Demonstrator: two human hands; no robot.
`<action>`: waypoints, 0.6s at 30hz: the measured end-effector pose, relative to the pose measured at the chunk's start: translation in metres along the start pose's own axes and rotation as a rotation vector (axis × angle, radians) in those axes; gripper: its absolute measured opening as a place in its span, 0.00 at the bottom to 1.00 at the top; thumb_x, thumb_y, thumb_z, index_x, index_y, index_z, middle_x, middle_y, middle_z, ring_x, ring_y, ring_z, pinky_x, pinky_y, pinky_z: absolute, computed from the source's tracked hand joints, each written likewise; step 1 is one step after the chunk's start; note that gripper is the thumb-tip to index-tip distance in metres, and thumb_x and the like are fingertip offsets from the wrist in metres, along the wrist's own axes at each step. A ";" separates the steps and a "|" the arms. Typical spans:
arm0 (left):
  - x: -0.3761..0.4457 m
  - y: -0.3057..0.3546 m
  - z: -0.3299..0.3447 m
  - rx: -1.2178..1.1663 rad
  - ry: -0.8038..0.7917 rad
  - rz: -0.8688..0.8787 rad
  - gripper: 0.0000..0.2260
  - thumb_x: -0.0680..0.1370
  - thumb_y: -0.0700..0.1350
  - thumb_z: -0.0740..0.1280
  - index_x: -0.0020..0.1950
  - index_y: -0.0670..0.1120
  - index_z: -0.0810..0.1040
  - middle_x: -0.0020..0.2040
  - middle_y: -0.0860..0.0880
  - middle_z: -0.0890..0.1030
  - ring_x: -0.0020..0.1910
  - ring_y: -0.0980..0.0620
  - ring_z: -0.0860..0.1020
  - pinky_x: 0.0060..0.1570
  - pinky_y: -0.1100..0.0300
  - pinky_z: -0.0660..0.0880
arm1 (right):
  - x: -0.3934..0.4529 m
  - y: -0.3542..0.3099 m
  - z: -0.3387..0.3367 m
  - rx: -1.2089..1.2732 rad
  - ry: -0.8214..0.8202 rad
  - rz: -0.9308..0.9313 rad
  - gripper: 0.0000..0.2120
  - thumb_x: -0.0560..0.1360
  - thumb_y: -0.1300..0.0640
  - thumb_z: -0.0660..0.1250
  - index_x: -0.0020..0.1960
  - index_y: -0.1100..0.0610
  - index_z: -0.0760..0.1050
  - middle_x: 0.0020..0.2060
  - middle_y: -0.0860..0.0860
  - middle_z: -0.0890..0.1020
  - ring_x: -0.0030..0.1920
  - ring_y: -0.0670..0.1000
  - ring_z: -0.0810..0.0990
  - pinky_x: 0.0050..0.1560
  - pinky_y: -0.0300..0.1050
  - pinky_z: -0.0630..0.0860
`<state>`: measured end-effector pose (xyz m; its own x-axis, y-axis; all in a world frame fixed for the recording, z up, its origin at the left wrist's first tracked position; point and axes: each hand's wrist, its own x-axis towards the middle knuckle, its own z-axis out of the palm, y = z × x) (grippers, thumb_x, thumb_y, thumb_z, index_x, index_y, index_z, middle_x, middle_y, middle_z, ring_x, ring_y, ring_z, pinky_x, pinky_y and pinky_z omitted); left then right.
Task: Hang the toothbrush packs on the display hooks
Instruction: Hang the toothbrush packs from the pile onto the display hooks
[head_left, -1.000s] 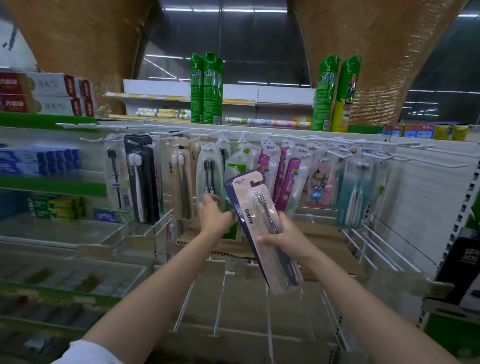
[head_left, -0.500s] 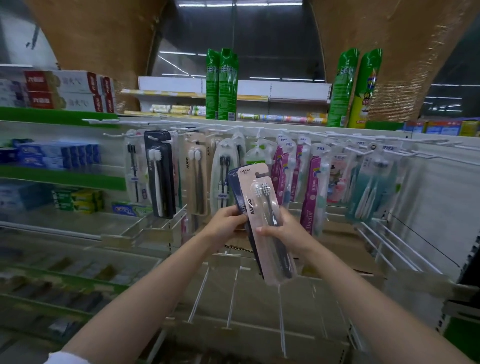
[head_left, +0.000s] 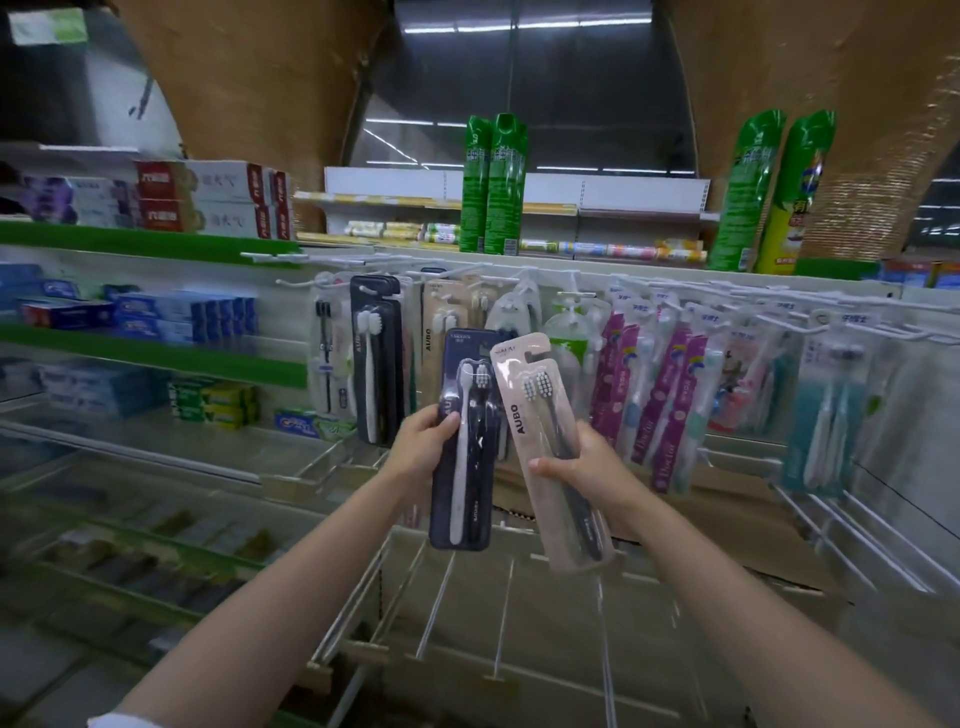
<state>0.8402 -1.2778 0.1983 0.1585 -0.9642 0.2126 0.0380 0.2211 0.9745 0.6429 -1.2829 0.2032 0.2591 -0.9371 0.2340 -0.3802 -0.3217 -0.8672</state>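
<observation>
My left hand (head_left: 423, 447) grips a dark navy toothbrush pack (head_left: 464, 483) by its left edge and holds it upright in front of the display. A pale pink AUBO toothbrush pack (head_left: 545, 415) leans a little to the right, held from behind by my right hand (head_left: 582, 465) with the thumb across its front. The two packs sit side by side and barely overlap. Behind them a row of white display hooks (head_left: 524, 278) carries several hanging toothbrush packs (head_left: 376, 364).
Bare white wire hooks (head_left: 441, 587) jut out below my hands. More empty hooks (head_left: 852, 535) stand at the lower right. Toothpaste boxes (head_left: 182, 317) fill the green shelves on the left. Green spray cans (head_left: 493, 182) stand on top of the display.
My left hand took the navy pack from behind the pink one and drew it to the left, so each hand now holds one pack. The view moved closer and a little left.
</observation>
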 end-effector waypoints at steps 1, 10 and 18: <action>0.001 0.000 -0.008 -0.013 0.030 0.002 0.08 0.81 0.39 0.58 0.53 0.41 0.77 0.44 0.44 0.81 0.42 0.49 0.80 0.43 0.56 0.77 | 0.004 -0.003 0.005 -0.004 -0.006 0.000 0.27 0.71 0.57 0.72 0.67 0.54 0.65 0.58 0.48 0.76 0.59 0.49 0.75 0.59 0.46 0.73; 0.013 0.006 -0.079 -0.046 0.181 0.064 0.08 0.81 0.36 0.58 0.49 0.41 0.76 0.40 0.47 0.80 0.37 0.53 0.78 0.35 0.64 0.76 | 0.047 -0.050 0.067 -0.186 -0.030 0.012 0.23 0.71 0.56 0.72 0.61 0.56 0.66 0.56 0.52 0.76 0.55 0.53 0.76 0.57 0.51 0.73; 0.026 0.015 -0.124 0.002 0.148 0.104 0.08 0.80 0.37 0.59 0.48 0.41 0.78 0.40 0.48 0.80 0.37 0.53 0.78 0.35 0.64 0.76 | 0.087 -0.088 0.092 -0.102 0.052 -0.018 0.20 0.73 0.57 0.71 0.61 0.57 0.67 0.50 0.51 0.76 0.50 0.52 0.76 0.46 0.45 0.71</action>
<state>0.9670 -1.2818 0.2093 0.3051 -0.9040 0.2996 0.0115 0.3181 0.9480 0.7807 -1.3233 0.2589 0.2211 -0.9361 0.2736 -0.4646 -0.3478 -0.8144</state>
